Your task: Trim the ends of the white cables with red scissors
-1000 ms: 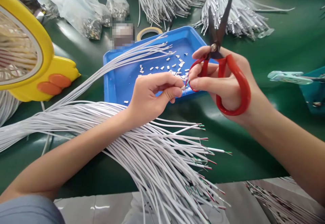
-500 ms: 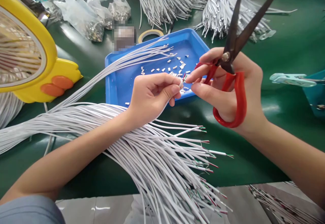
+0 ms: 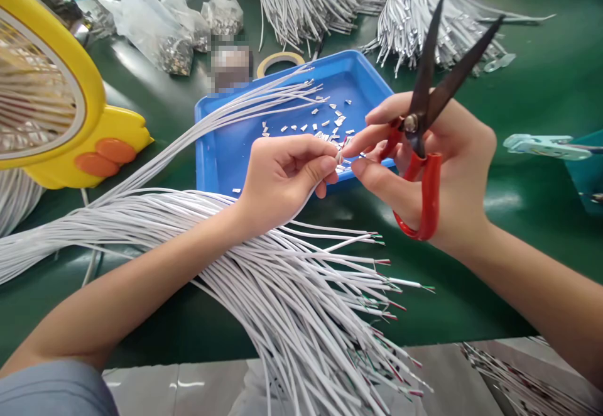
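Left hand (image 3: 289,177), centre: thumb and forefinger pinch a white cable (image 3: 340,158) near its end. Right hand (image 3: 456,164), right of centre: holds red-handled scissors (image 3: 411,122), blades spread; fingertips close to cable end. Blue tray (image 3: 230,158) beyond; cable bundle (image 3: 264,271), lower centre, on green desk (image 3: 461,303).

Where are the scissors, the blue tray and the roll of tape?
Scissors (image 3: 411,122): head view, on the pivot screw where the blades cross.
Blue tray (image 3: 228,159): head view, on its bare floor near the picture-left wall.
Roll of tape (image 3: 282,56): head view, on the far side of its ring.
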Motion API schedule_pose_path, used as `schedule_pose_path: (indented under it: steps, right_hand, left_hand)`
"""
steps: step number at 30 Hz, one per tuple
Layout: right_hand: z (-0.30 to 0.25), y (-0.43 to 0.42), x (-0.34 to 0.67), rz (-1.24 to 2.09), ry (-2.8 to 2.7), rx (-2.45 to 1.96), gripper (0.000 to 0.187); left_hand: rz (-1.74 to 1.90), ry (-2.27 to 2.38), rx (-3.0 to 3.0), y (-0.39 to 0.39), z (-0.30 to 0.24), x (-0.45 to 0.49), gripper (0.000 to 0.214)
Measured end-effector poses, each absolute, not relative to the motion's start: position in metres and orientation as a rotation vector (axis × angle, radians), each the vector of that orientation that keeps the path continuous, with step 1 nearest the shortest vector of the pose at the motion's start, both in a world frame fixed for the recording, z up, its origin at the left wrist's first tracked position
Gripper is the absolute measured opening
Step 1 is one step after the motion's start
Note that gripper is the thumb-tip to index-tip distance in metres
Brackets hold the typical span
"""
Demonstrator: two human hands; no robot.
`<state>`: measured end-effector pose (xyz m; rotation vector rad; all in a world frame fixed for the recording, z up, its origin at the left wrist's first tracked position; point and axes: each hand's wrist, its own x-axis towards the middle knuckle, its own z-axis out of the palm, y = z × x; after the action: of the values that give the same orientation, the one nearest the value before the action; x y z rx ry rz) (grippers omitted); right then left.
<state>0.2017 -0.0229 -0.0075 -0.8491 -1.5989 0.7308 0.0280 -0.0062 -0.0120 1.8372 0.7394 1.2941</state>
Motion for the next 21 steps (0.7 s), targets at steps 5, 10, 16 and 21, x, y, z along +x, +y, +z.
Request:
schedule_pose_path:
  steps: [5,10,16,21]
  right_hand:
    - [-0.008,-0.022,0.2,0.795,-1.602,-0.912,0.028]
    - [-0.005,-0.02,0.199,0.825,-1.568,-0.873,0.023]
    - [-0.008,-0.015,0.203,0.662,-1.649,-0.994,0.022]
    - [-0.016,-0.014,0.202,0.576,-1.784,-1.052,0.019]
  left_hand:
    - [1.295,0.759,1.828,-0.006,-0.012,0.028,0.016]
    - [1.347,0.758,1.82,-0.003,-0.013,0.027,0.015]
    - [1.426,0.778,1.781,-0.002,-0.014,0.027,0.013]
    - [1.523,0.764,1.733,-0.003,-0.015,0.027,0.007]
